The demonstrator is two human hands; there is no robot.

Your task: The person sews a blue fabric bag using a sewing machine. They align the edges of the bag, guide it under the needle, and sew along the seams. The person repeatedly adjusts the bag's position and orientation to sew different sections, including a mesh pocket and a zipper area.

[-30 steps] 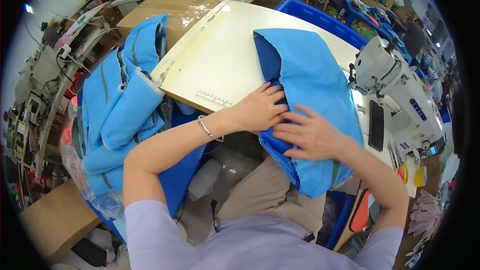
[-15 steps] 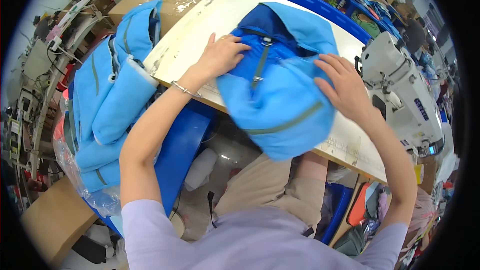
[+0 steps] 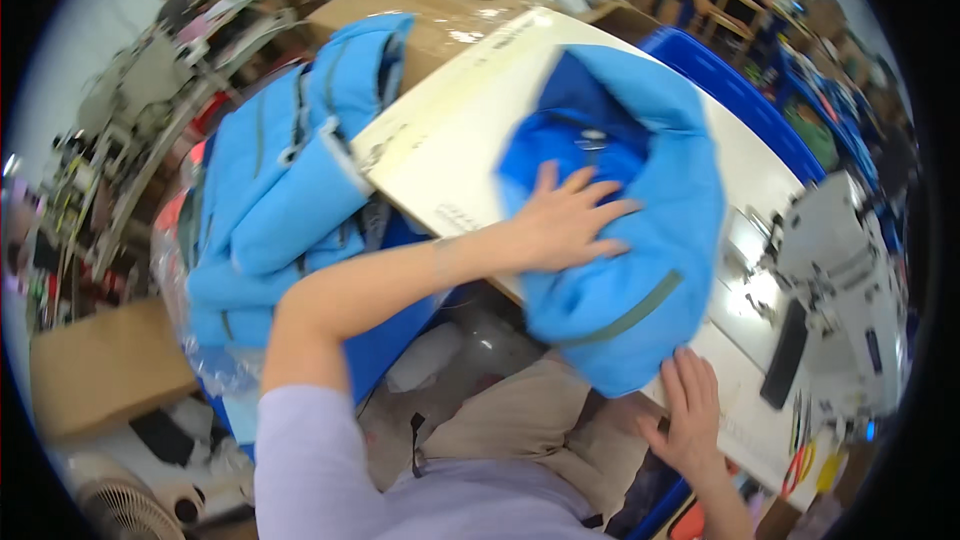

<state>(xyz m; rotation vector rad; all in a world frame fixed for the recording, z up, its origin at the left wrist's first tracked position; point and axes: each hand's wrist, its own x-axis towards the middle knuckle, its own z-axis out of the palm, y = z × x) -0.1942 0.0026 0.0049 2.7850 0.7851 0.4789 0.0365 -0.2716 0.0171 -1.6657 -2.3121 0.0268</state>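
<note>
A light blue fabric bag (image 3: 680, 200) with a darker blue inside lies on the white table (image 3: 450, 130), its lower part hanging over the near edge. A dark green strip (image 3: 635, 310) crosses its lower side, and a small metal buckle (image 3: 592, 140) shows in the opening. My left hand (image 3: 570, 223) lies across the bag's middle with spread fingers, hiding part of the inside. At the bag's lower right edge is my right hand (image 3: 690, 410), fingers stretched out and thumb apart, fingertips by the fabric.
A white sewing machine (image 3: 840, 250) stands on the right of the table. Similar light blue bags (image 3: 285, 190) are piled at the left. Behind are a cardboard box (image 3: 420, 0) and a blue bin (image 3: 735, 90). Yellow-handled tools (image 3: 825, 460) lie near the front right edge.
My left hand has moved from the bag's left rim onto its middle. My right hand has gone from the right side down to the lower right edge. The whole view has shifted.
</note>
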